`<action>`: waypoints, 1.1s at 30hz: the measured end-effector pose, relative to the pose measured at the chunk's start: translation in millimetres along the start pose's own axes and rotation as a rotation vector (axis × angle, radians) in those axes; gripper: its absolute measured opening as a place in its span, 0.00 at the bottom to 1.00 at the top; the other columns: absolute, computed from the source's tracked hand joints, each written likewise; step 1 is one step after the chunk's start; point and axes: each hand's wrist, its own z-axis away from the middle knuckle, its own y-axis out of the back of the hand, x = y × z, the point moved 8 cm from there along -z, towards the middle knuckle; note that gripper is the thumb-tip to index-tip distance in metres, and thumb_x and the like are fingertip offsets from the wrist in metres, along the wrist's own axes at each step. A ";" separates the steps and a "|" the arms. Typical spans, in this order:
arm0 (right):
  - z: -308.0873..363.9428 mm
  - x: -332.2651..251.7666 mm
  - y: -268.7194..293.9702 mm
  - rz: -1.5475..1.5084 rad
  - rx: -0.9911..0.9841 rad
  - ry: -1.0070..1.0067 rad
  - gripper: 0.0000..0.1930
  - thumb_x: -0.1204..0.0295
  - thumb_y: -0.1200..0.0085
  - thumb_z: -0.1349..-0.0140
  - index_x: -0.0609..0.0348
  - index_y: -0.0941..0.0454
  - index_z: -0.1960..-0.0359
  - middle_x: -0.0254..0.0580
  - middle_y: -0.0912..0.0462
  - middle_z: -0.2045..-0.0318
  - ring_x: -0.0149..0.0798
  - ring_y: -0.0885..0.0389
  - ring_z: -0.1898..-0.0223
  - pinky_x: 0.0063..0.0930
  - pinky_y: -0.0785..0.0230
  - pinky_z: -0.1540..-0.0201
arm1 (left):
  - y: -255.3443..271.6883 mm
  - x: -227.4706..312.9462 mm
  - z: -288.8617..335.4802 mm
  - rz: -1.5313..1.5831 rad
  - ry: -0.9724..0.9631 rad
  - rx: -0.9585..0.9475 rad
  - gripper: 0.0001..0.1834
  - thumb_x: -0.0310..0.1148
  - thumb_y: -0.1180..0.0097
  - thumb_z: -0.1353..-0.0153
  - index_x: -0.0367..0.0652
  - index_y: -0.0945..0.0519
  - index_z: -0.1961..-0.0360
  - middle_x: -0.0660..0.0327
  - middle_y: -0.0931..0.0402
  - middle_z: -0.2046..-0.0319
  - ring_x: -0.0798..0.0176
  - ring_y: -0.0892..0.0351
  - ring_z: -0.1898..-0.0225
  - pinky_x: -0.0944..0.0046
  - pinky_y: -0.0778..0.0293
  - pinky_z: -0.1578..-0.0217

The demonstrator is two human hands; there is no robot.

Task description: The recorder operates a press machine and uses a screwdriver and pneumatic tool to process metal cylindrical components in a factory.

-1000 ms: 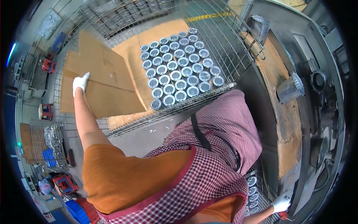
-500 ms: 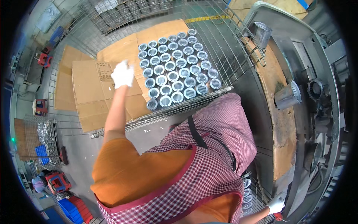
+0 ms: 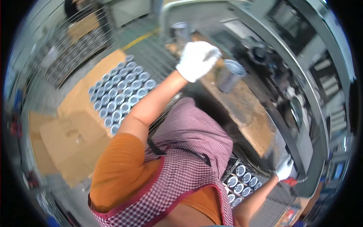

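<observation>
My left hand (image 3: pixel 198 61), in a white glove, is raised over the near-left edge of a worn wooden board (image 3: pixel 245 113). Its blurred fingers reach rightward, with nothing visible in them. Just right of them a grey metal cylinder with a ridged rim (image 3: pixel 230 77) stands tilted on the board. A second metal cylinder (image 3: pixel 182 32) is beyond the hand, at the board's far end. My right hand (image 3: pixel 284 169), also gloved, is low at the right by the machine's dark bar, its fingers too unclear to read. Close to it lies a red object with a thin metal end (image 3: pixel 293 181).
Rows of round slotted metal parts (image 3: pixel 119 99) stand on cardboard (image 3: pixel 72 132) in a wire cage at the left. More such parts (image 3: pixel 239 184) fill a lower basket by my right forearm. A machine frame (image 3: pixel 298 68) with dark fittings curves along the right.
My left hand has swung from above the cardboard to the wooden board, beside the cylinder. The view has turned right. My right hand stays by the machine's edge.
</observation>
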 end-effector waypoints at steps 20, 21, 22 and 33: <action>21.4 -3.4 24.9 -0.181 0.402 -0.017 0.18 0.57 0.45 0.38 0.58 0.26 0.79 0.51 0.24 0.80 0.53 0.27 0.78 0.41 0.36 0.73 | -78.3 -191.8 10.0 -0.380 0.690 -0.564 0.31 0.59 0.57 0.38 0.41 0.17 0.62 0.47 0.19 0.63 0.41 0.22 0.58 0.49 0.29 0.56; 21.9 -3.5 26.2 -0.182 0.393 -0.038 0.18 0.57 0.44 0.38 0.58 0.26 0.79 0.51 0.24 0.80 0.52 0.27 0.78 0.40 0.35 0.73 | -75.2 -181.7 7.1 -0.363 0.723 -0.557 0.31 0.60 0.57 0.38 0.41 0.17 0.63 0.47 0.19 0.64 0.41 0.21 0.59 0.49 0.29 0.57; 22.2 -1.8 25.9 -0.178 0.391 -0.046 0.18 0.57 0.44 0.38 0.58 0.26 0.79 0.51 0.24 0.80 0.52 0.27 0.78 0.40 0.35 0.73 | -72.8 -171.6 4.9 -0.352 0.758 -0.545 0.31 0.60 0.57 0.38 0.41 0.17 0.64 0.47 0.19 0.65 0.41 0.21 0.60 0.49 0.29 0.57; 20.5 10.7 15.5 -0.232 0.389 -0.060 0.18 0.56 0.43 0.39 0.58 0.25 0.78 0.47 0.24 0.81 0.46 0.28 0.81 0.37 0.36 0.75 | -79.7 -175.6 5.5 -0.400 0.732 -0.536 0.30 0.58 0.54 0.39 0.41 0.19 0.53 0.48 0.21 0.53 0.44 0.24 0.48 0.55 0.31 0.47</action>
